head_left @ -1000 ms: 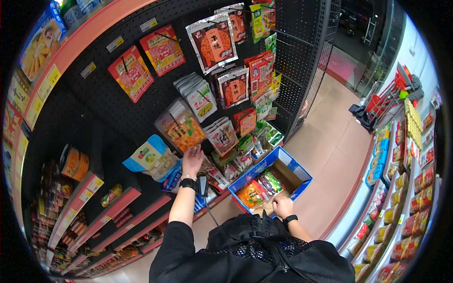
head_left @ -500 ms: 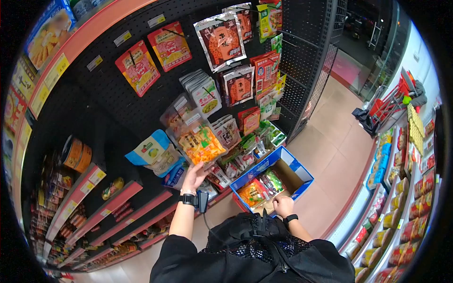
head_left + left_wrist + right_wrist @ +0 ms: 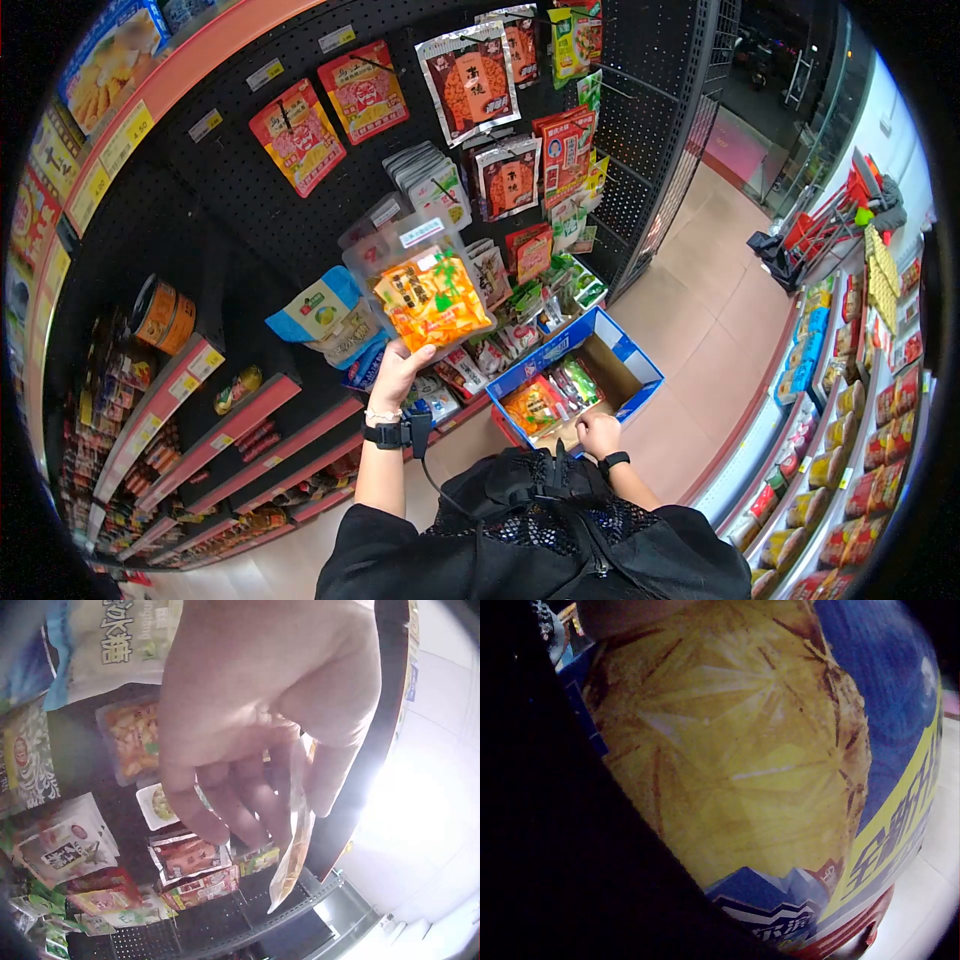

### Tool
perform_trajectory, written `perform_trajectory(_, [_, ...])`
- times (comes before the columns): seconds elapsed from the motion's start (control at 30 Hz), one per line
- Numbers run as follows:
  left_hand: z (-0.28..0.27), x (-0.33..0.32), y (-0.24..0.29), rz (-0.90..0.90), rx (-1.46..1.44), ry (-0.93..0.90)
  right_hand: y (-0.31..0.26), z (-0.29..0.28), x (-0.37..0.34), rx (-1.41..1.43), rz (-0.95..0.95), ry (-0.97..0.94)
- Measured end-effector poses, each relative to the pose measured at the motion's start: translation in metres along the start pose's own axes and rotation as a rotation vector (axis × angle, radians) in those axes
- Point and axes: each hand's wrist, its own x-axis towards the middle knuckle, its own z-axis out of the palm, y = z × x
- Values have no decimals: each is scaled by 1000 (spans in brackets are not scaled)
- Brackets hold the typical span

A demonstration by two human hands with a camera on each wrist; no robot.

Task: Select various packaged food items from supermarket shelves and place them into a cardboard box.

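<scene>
My left hand [image 3: 395, 378] pinches the bottom edge of a clear flat packet of orange food [image 3: 437, 305], thumb on its front, in front of the hanging goods. The left wrist view shows that packet [image 3: 294, 859] edge-on between the thumb and the fingers of the left hand [image 3: 262, 697]. My right hand [image 3: 599, 434] grips the near edge of a blue cardboard box [image 3: 636, 392], its fingers curled at the rim. Inside the box lie an orange packet [image 3: 535, 406] and a green-and-white packet [image 3: 575, 384]. The box's printed outer side [image 3: 735, 750] fills the right wrist view.
A black pegboard [image 3: 240, 215] carries hanging packets on hooks. A blue-topped bag [image 3: 325, 310] stands left of the held packet. Stepped shelves [image 3: 245, 415] run along the left, and stocked shelves [image 3: 870, 450] line the right side of the aisle. A red folding cart [image 3: 830, 215] stands farther back.
My left hand has taken the orange packet off the hanging stack and drawn it toward me, tilting its face up. The right hand has stayed at the box.
</scene>
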Motion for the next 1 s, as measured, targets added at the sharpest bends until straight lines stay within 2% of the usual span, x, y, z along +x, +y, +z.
perform_trajectory(0.1, [10,-4,5,-104,237,-53,1,1,2,-29,48,-63])
perform_trajectory(0.13, [10,-4,-3,-141,398,-146,0,-3,4,-32,49,-60])
perform_trajectory(0.2, [16,-5,-2,-193,482,-225,-4,-10,11,170,261,-301])
perform_trajectory(0.23, [20,-5,-6,-219,475,-290,5,-1,24,1106,314,-387])
perform_trajectory(0.27, [24,-7,-10,-250,471,-354,8,0,24,1106,314,-387])
perform_trajectory(0.33, [38,-13,-28,-260,347,-453,-28,-47,41,1447,207,-442])
perform_trajectory(0.43, [36,-17,-49,-386,377,-530,-47,-74,52,1534,93,-519])
perform_trajectory(0.47, [42,-15,-51,-401,405,-560,-57,-78,51,1556,88,-368])
perform_trajectory(0.53, [46,-17,-66,-489,447,-609,-53,-92,53,1144,209,-471])
perform_trajectory(0.57, [40,-13,-89,-382,419,-572,-63,-95,52,1163,186,-340])
perform_trajectory(0.6, [37,-15,-103,-287,385,-541,-55,-90,51,1164,201,-339])
perform_trajectory(0.63, [41,-21,-93,-213,950,-429,-35,-77,40,1014,204,-392])
perform_trajectory(0.67, [37,-18,-99,-120,931,-469,-21,-67,50,860,157,-448])
perform_trajectory(0.7, [30,-20,-111,-141,1106,-462,-11,-63,51,702,100,-382])
perform_trajectory(0.73, [25,-23,-117,-159,1280,-452,-6,-69,53,483,136,-394])
perform_trajectory(0.8, [19,-33,-124,-255,1225,-426,-4,-77,49,186,146,-223])
perform_trajectory(0.9, [15,-48,-133,-275,1197,-497,3,-79,50,150,262,-93])
perform_trajectory(1.0, [12,-65,-141,-317,1208,-571,5,-74,55,132,358,-134])
